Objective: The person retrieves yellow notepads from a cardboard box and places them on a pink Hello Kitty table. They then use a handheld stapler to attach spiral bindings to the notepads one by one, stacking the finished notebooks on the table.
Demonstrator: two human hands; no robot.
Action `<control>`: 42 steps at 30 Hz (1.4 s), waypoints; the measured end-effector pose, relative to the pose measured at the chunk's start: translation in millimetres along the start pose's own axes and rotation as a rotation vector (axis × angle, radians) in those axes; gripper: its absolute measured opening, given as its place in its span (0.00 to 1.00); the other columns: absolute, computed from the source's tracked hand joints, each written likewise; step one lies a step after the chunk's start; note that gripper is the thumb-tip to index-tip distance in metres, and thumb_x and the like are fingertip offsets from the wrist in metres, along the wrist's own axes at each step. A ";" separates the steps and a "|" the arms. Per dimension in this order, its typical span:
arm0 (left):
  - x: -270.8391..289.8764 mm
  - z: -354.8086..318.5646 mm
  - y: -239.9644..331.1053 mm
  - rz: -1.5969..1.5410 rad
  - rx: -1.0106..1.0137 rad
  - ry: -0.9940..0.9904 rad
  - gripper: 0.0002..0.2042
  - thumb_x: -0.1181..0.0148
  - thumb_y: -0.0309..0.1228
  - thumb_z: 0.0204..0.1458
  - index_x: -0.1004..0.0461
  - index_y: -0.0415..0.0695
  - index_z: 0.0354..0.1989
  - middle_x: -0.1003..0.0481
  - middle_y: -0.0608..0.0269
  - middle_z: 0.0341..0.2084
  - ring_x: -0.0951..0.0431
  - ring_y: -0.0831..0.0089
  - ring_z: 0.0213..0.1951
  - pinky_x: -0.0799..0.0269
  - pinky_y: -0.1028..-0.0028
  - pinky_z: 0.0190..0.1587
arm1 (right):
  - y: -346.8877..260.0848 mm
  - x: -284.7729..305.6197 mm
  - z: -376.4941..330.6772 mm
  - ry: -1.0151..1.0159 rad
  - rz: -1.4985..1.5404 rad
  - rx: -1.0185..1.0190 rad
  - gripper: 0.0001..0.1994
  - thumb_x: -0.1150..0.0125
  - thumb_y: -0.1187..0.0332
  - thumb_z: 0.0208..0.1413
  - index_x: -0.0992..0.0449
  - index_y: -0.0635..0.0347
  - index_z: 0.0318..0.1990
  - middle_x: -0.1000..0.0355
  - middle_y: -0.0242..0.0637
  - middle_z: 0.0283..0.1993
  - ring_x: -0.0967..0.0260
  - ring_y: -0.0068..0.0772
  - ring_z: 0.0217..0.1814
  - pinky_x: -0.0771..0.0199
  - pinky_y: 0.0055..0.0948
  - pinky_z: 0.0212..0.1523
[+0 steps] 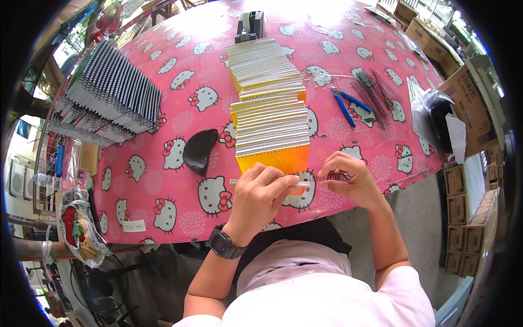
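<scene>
My left hand (260,191) is closed around a thin booklet (303,184), held spine edge up at the near side of the table. My right hand (351,180) pinches a dark spiral binding coil (339,177), whose free end reaches the booklet's right end. Whether the coil has entered the holes is too small to tell. Just beyond my left hand, a long row of unbound booklets (271,122) with yellow-orange covers stands on edge, leading away from me. Blue-handled pliers (348,106) lie to its right, beside a heap of loose dark coils (376,95).
Coil-bound books (109,90) are piled at the left. A black curved object (200,151) lies between them and the row. At the far end sits a tape dispenser (250,26). The pink patterned tablecloth (180,125) covers the table; cardboard boxes (460,204) are stacked at the right.
</scene>
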State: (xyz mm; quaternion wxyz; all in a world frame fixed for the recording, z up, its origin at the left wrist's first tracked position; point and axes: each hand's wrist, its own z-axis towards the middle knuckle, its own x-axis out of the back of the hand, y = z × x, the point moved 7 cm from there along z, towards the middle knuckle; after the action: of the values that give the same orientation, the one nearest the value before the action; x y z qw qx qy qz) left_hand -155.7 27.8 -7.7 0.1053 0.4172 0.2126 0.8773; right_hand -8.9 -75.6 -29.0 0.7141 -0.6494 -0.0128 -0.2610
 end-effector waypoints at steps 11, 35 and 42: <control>1.8 -0.9 -1.1 -0.023 0.018 0.017 0.08 0.33 0.29 0.41 0.20 0.50 0.32 0.27 0.70 0.23 0.30 0.70 0.28 0.32 0.70 0.31 | -19.1 -9.8 4.5 0.059 -0.239 0.246 0.15 0.41 0.88 0.33 0.26 0.58 0.29 0.34 0.33 0.32 0.35 0.34 0.38 0.33 0.29 0.38; 0.9 -4.6 1.6 0.004 0.052 0.022 0.07 0.34 0.29 0.42 0.21 0.49 0.32 0.27 0.69 0.24 0.29 0.69 0.29 0.33 0.69 0.32 | -13.3 -17.4 -3.7 -0.107 -0.241 0.207 0.17 0.40 0.80 0.47 0.27 0.59 0.47 0.33 0.37 0.33 0.31 0.37 0.36 0.30 0.32 0.35; -4.4 -4.9 14.0 0.046 0.092 0.005 0.14 0.33 0.33 0.42 0.25 0.50 0.39 0.27 0.69 0.29 0.28 0.67 0.34 0.35 0.67 0.38 | -16.3 -19.0 -9.8 -0.187 -0.240 0.074 0.26 0.40 0.76 0.51 0.36 0.57 0.59 0.32 0.39 0.36 0.30 0.36 0.34 0.30 0.31 0.33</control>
State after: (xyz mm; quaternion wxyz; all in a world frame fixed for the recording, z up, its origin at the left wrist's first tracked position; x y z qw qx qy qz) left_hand -156.9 12.4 -7.1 0.0653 0.4242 0.2431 0.8699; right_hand -34.9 -78.3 -22.3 0.6969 -0.6380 -0.1664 -0.2822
